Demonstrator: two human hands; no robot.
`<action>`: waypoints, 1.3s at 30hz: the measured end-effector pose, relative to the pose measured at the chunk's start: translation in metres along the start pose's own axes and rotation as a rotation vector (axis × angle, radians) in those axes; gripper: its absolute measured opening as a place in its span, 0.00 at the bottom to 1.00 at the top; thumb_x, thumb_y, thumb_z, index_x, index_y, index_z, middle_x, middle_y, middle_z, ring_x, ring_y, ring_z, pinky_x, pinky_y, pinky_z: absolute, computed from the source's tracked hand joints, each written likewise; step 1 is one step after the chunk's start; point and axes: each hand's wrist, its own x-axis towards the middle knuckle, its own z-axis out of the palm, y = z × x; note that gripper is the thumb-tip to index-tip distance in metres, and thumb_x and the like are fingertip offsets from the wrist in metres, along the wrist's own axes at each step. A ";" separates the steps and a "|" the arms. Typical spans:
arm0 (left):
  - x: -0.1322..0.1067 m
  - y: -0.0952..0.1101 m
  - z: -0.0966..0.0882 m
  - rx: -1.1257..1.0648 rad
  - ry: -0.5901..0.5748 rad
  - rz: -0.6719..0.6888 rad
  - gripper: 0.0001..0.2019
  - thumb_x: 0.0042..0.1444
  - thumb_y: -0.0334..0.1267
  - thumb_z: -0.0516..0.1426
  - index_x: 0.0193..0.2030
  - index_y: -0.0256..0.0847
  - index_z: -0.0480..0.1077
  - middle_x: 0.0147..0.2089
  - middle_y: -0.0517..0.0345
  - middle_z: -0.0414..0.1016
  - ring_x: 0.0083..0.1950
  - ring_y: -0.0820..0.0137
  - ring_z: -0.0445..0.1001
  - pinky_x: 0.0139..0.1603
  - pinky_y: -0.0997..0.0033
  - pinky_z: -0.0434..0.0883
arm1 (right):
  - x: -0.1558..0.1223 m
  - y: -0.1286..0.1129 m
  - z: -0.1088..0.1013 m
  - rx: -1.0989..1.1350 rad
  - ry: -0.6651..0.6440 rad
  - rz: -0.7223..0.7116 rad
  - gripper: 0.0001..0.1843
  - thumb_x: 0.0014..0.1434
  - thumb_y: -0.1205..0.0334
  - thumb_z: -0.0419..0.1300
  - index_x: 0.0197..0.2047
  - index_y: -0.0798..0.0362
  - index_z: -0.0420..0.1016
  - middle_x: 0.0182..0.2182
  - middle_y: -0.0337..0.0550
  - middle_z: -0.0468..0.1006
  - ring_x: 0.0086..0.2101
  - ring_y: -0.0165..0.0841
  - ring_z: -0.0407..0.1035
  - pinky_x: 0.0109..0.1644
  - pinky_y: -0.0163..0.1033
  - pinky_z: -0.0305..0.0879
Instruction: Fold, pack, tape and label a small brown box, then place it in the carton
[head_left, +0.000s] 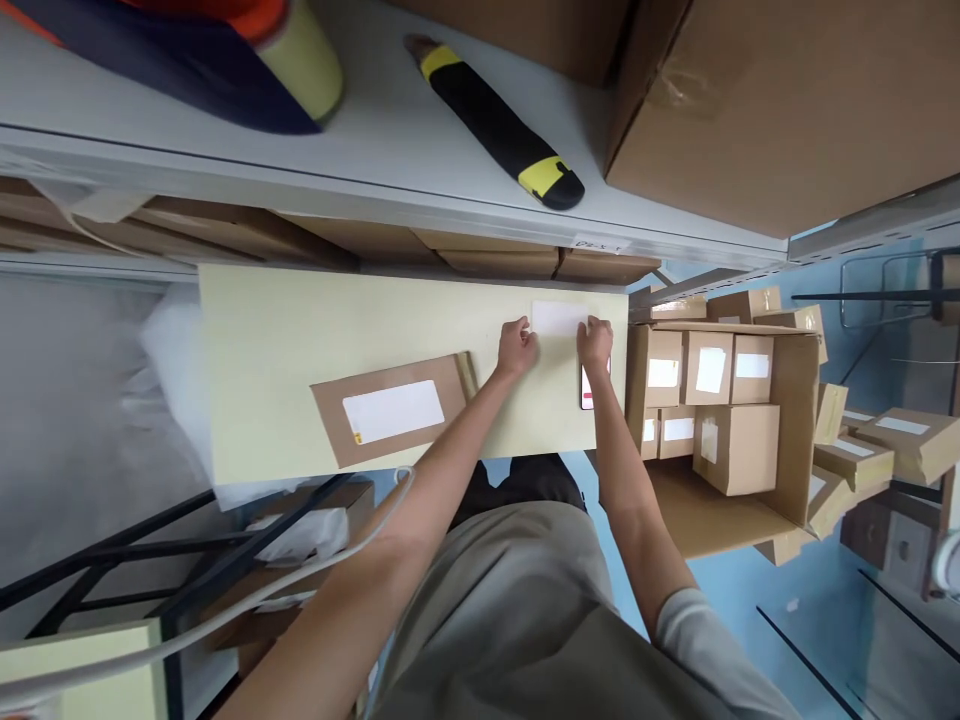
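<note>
A small white paper sheet (559, 318) lies on the pale yellow tabletop (270, 330), near its back right corner. My left hand (517, 348) is closed at the sheet's left edge, fingers curled in a pinch. At the right edge, my right hand (595, 342) pinches the sheet's side. A phone (586, 390) with a lit screen lies partly hidden under my right wrist. To the left of my left forearm, a flat brown cardboard mailer (330, 405) rests at a slant, bearing a white label (394, 411).
Right of the table stands an open carton (795, 440) holding several small labelled boxes. A black and yellow utility knife (495, 125) and a tape roll (307, 70) sit on the shelf (375, 150) above. A white cable (300, 570) crosses near my left arm.
</note>
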 end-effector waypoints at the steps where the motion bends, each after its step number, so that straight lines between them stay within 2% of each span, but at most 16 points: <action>1: 0.000 -0.002 0.003 0.002 -0.003 0.009 0.18 0.61 0.29 0.62 0.57 0.41 0.82 0.61 0.43 0.76 0.51 0.60 0.81 0.67 0.52 0.79 | -0.001 0.000 0.002 0.014 0.002 -0.003 0.23 0.79 0.62 0.55 0.68 0.59 0.82 0.62 0.66 0.81 0.62 0.50 0.78 0.70 0.51 0.74; 6: -0.004 -0.007 0.010 -0.005 0.048 0.042 0.20 0.63 0.30 0.61 0.60 0.39 0.82 0.59 0.44 0.76 0.51 0.61 0.80 0.68 0.51 0.78 | -0.012 -0.007 0.001 0.136 0.052 -0.021 0.24 0.79 0.61 0.55 0.70 0.60 0.80 0.65 0.68 0.81 0.63 0.50 0.79 0.69 0.51 0.75; 8: -0.004 -0.006 0.010 -0.030 0.080 0.037 0.19 0.63 0.31 0.61 0.59 0.40 0.83 0.59 0.45 0.77 0.49 0.62 0.80 0.67 0.53 0.79 | -0.017 -0.011 -0.004 0.163 0.065 0.007 0.22 0.81 0.59 0.55 0.69 0.58 0.80 0.64 0.64 0.83 0.61 0.47 0.81 0.66 0.48 0.76; 11: -0.004 -0.001 0.009 -0.050 0.104 0.024 0.15 0.62 0.34 0.63 0.55 0.43 0.83 0.58 0.47 0.80 0.50 0.62 0.81 0.65 0.55 0.80 | -0.021 -0.018 -0.013 0.191 0.068 0.070 0.19 0.83 0.53 0.56 0.61 0.53 0.83 0.56 0.56 0.88 0.54 0.45 0.84 0.59 0.45 0.78; 14: -0.004 0.011 0.005 -0.043 0.111 0.006 0.11 0.62 0.36 0.65 0.50 0.43 0.83 0.57 0.45 0.83 0.52 0.59 0.82 0.64 0.52 0.81 | -0.024 -0.026 -0.022 0.199 0.066 0.046 0.21 0.84 0.50 0.54 0.54 0.51 0.85 0.54 0.55 0.90 0.52 0.46 0.85 0.57 0.46 0.79; 17: -0.008 0.027 0.000 -0.056 0.127 0.024 0.11 0.63 0.38 0.66 0.51 0.41 0.82 0.60 0.41 0.84 0.57 0.56 0.83 0.67 0.50 0.80 | -0.035 -0.038 -0.028 0.200 0.063 -0.037 0.26 0.85 0.50 0.48 0.57 0.53 0.86 0.57 0.58 0.88 0.53 0.48 0.84 0.58 0.49 0.80; 19: -0.013 0.039 -0.008 -0.109 0.120 0.069 0.11 0.68 0.44 0.66 0.52 0.41 0.82 0.60 0.44 0.85 0.60 0.56 0.83 0.68 0.53 0.79 | -0.047 -0.047 -0.028 0.213 0.046 -0.182 0.28 0.86 0.49 0.47 0.62 0.52 0.87 0.60 0.57 0.87 0.57 0.47 0.83 0.62 0.50 0.80; 21: -0.016 0.050 -0.021 -0.173 0.097 0.105 0.17 0.74 0.55 0.62 0.49 0.42 0.81 0.52 0.49 0.86 0.56 0.57 0.84 0.64 0.57 0.80 | -0.058 -0.055 -0.026 0.231 0.017 -0.375 0.27 0.86 0.46 0.49 0.62 0.48 0.88 0.64 0.54 0.85 0.63 0.45 0.80 0.67 0.49 0.79; 23: -0.016 0.058 -0.038 -0.202 0.110 0.100 0.27 0.76 0.65 0.58 0.42 0.42 0.79 0.41 0.53 0.82 0.48 0.59 0.82 0.56 0.60 0.80 | -0.061 -0.062 -0.021 0.231 -0.005 -0.463 0.27 0.86 0.44 0.51 0.58 0.46 0.90 0.64 0.51 0.85 0.65 0.44 0.79 0.70 0.48 0.77; 25: -0.011 0.063 -0.055 -0.177 0.163 0.072 0.30 0.74 0.69 0.59 0.36 0.43 0.75 0.34 0.57 0.76 0.40 0.63 0.78 0.48 0.63 0.78 | -0.053 -0.067 -0.015 0.226 -0.037 -0.373 0.29 0.86 0.43 0.50 0.51 0.47 0.90 0.56 0.51 0.88 0.59 0.43 0.82 0.66 0.47 0.78; 26: -0.007 0.065 -0.062 -0.156 0.184 0.063 0.29 0.73 0.67 0.61 0.34 0.43 0.74 0.33 0.59 0.75 0.38 0.64 0.76 0.45 0.65 0.76 | -0.045 -0.070 -0.011 0.228 -0.068 -0.295 0.31 0.86 0.42 0.49 0.48 0.48 0.90 0.51 0.50 0.90 0.54 0.43 0.84 0.63 0.46 0.79; 28: 0.001 0.066 -0.073 -0.107 0.197 0.060 0.23 0.71 0.57 0.66 0.32 0.42 0.73 0.32 0.60 0.74 0.36 0.67 0.73 0.42 0.68 0.72 | -0.025 -0.076 -0.004 0.242 -0.149 -0.150 0.33 0.85 0.40 0.50 0.41 0.48 0.89 0.41 0.47 0.91 0.46 0.42 0.86 0.58 0.44 0.79; 30: 0.007 0.067 -0.080 -0.045 0.199 0.057 0.18 0.69 0.47 0.67 0.30 0.41 0.73 0.31 0.60 0.75 0.35 0.68 0.71 0.40 0.70 0.68 | -0.005 -0.083 0.004 0.253 -0.216 -0.047 0.34 0.84 0.39 0.54 0.34 0.48 0.87 0.36 0.46 0.91 0.42 0.41 0.86 0.56 0.44 0.78; 32: 0.008 0.067 -0.084 0.043 0.213 0.059 0.17 0.67 0.42 0.65 0.27 0.41 0.71 0.28 0.61 0.73 0.33 0.69 0.68 0.38 0.70 0.65 | 0.010 -0.092 0.010 0.242 -0.251 0.035 0.33 0.82 0.40 0.58 0.30 0.49 0.85 0.34 0.47 0.90 0.41 0.42 0.86 0.55 0.43 0.78; 35: 0.005 0.070 -0.088 0.166 0.227 0.054 0.19 0.68 0.42 0.63 0.25 0.42 0.68 0.24 0.62 0.68 0.31 0.69 0.63 0.37 0.68 0.62 | 0.020 -0.101 0.018 0.190 -0.269 0.136 0.30 0.80 0.43 0.63 0.28 0.49 0.84 0.36 0.48 0.91 0.43 0.43 0.86 0.54 0.42 0.78; 39: 0.000 0.073 -0.091 0.213 0.230 0.025 0.19 0.69 0.43 0.61 0.26 0.42 0.70 0.25 0.61 0.70 0.31 0.68 0.65 0.37 0.67 0.61 | 0.022 -0.103 0.025 0.120 -0.263 0.156 0.29 0.78 0.40 0.65 0.29 0.48 0.81 0.41 0.51 0.91 0.47 0.45 0.85 0.56 0.43 0.78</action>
